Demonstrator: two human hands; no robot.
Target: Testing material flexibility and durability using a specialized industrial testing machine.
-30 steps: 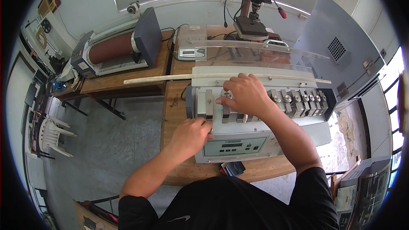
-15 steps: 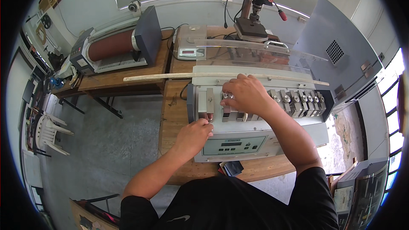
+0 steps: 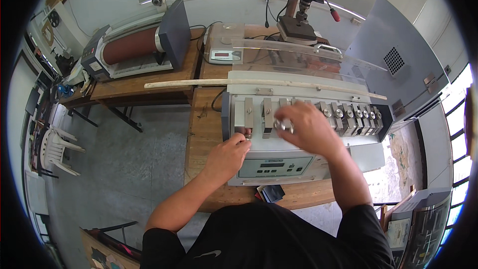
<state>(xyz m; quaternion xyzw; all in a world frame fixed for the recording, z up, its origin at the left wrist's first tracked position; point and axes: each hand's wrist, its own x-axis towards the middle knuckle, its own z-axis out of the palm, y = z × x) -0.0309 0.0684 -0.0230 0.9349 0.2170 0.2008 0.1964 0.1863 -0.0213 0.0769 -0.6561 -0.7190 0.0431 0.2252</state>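
Observation:
A grey benchtop machine [image 3: 279,162] with a row of several metal clamps [image 3: 348,114] sits on a wooden bench. My left hand [image 3: 226,157] rests at the machine's front left, its fingertips touching the base of the leftmost clamp [image 3: 244,119]. My right hand [image 3: 308,129] lies over the middle clamps, fingers curled around a small round metal knob [image 3: 281,125]. A raised clear cover [image 3: 298,55] stands behind the clamps. A long pale wooden stick [image 3: 199,83] lies across the machine's back edge.
A small digital scale [image 3: 226,56] and a drill press [image 3: 303,0] stand at the back of the bench. A roller machine [image 3: 134,47] fills the left table. A white plastic chair [image 3: 55,149] is on the floor at left. Dark cards [image 3: 271,193] lie at the bench's front edge.
My left hand moved up from the machine's front edge to the leftmost clamp. My right hand slid slightly right and lower over the middle clamps.

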